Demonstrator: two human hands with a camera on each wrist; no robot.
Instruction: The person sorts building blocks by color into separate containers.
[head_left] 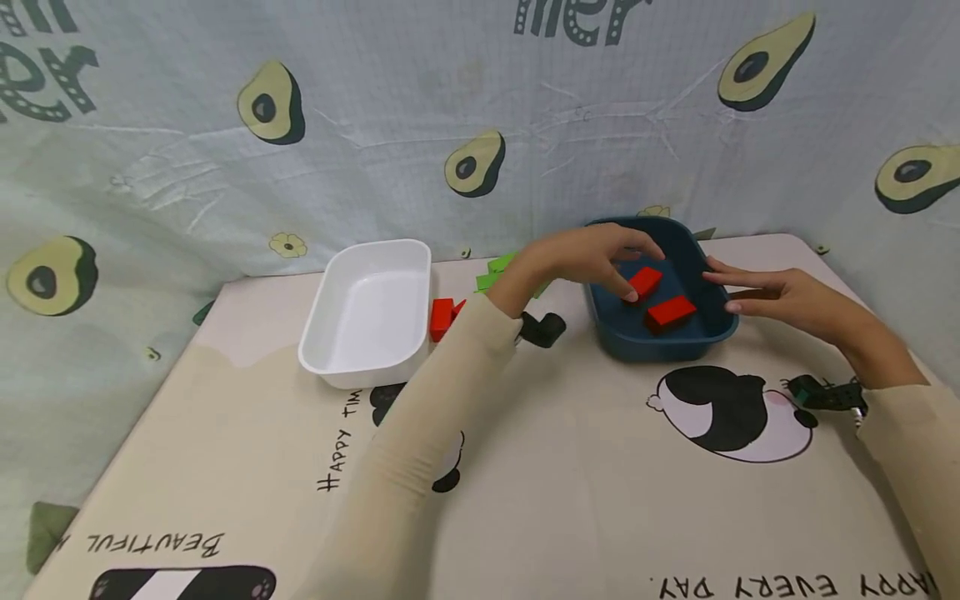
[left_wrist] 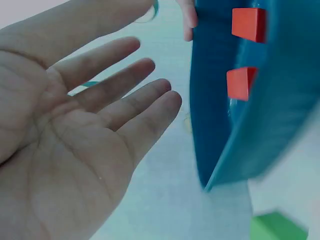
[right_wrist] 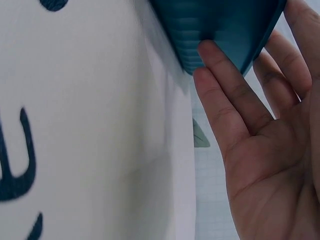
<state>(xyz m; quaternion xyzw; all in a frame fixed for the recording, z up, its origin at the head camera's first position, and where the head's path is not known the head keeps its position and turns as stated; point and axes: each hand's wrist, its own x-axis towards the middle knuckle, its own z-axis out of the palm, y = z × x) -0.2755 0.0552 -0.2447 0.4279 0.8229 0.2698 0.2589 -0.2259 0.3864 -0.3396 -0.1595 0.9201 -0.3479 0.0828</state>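
Left grip (head_left: 587,254) and right grip (head_left: 791,297) are being held unclosed. A rounded blue plastic bin (head_left: 660,348) is being judged light, stiff, rim-graspable at three o'clock.

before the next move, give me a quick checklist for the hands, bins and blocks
1. Left hand holding nothing: ok, fingers open above the blue bin.
2. Right hand firmly on the bin: cannot tell, fingertips are at its right side.
3. Two red blocks inside the blue bin: ok.
4. White bin upright: ok.
5. Green blocks fully visible from the head: not ok, left arm partly covers them.
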